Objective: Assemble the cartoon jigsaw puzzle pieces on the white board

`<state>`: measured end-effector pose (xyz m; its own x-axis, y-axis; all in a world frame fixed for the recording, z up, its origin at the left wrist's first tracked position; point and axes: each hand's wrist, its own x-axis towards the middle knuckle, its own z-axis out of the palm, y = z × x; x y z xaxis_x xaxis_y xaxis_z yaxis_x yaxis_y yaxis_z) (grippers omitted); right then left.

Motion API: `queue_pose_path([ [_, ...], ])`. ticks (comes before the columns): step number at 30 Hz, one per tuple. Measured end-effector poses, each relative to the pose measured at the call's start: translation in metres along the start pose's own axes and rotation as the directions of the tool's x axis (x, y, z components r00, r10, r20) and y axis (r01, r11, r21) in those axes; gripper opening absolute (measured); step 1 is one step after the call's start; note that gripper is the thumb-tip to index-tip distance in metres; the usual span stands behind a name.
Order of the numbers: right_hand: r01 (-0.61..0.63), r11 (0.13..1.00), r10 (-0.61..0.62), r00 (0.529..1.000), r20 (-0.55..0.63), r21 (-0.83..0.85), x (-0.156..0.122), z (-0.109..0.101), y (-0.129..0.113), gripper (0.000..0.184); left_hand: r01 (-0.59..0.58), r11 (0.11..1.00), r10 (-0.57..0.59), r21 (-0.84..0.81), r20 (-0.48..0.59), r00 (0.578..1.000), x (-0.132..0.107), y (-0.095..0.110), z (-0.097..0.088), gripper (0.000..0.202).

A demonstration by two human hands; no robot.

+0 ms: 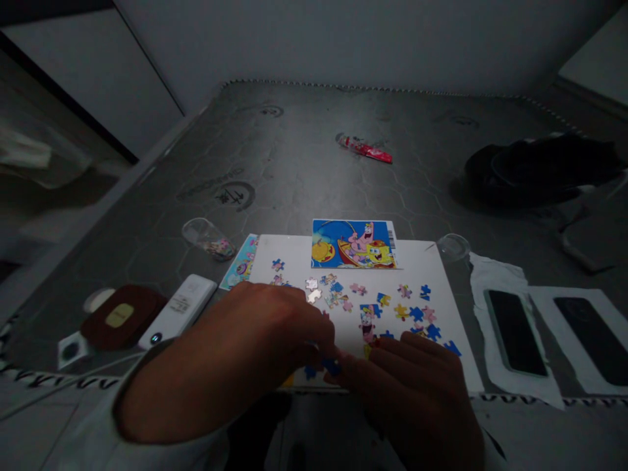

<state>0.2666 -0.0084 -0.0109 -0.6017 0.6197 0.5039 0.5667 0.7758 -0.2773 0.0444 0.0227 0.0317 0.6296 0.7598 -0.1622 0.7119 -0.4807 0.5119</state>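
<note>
My left hand [275, 327] reaches in over the near edge of a white board [350, 327], its fingers curled down and partly hidden. My right hand [412, 379] is opposite, fingers bent over the board. A dark blue puzzle piece [331, 366] is pinched where the two hands' fingertips meet. Just beyond my right fingers lie a few joined pieces with a pink cartoon figure [367, 322]. Loose puzzle pieces [402, 311] are scattered face up, and others lie turned over, such as a pale piece [312, 284]. The picture card [353, 244] rests at the board's far edge.
Left of the board are a clear cup [209, 239] with small bits inside, a white power bank [179, 307] and a brown case [122, 315]. To the right lie a phone [516, 332] and another clear cup [453, 246]. A red packet [366, 149] and a black bag [534, 170] are farther back.
</note>
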Motion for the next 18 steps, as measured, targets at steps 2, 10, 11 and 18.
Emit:
queue_pose_path([
  [2, 0.007, 1.000, -0.007, 1.000, 0.005, -0.003, -0.0010, 0.0002, 0.0006, 0.018, 0.009, 1.000, -0.009, 0.011, -0.003, 1.000, -0.0001, 0.0000, -0.0001, 0.013],
  [10, 0.022, 1.000, -0.022, 1.000, -0.006, -0.008, 0.0015, -0.0022, 0.0019, 0.020, 0.011, 1.000, -0.012, -0.028, -0.022, 1.000, -0.0016, -0.0020, 0.0010, 0.012],
  [11, 0.018, 1.000, -0.018, 1.000, -0.008, -0.012, 0.0019, -0.0024, 0.0018, 0.021, 0.007, 1.000, -0.008, -0.030, -0.025, 1.000, -0.0021, -0.0024, 0.0016, 0.011],
  [18, 0.028, 1.000, -0.028, 1.000, -0.001, -0.001, 0.0031, -0.0018, 0.0013, 0.019, -0.016, 1.000, 0.015, -0.021, -0.056, 0.998, -0.0030, -0.0012, -0.0002, 0.010],
])
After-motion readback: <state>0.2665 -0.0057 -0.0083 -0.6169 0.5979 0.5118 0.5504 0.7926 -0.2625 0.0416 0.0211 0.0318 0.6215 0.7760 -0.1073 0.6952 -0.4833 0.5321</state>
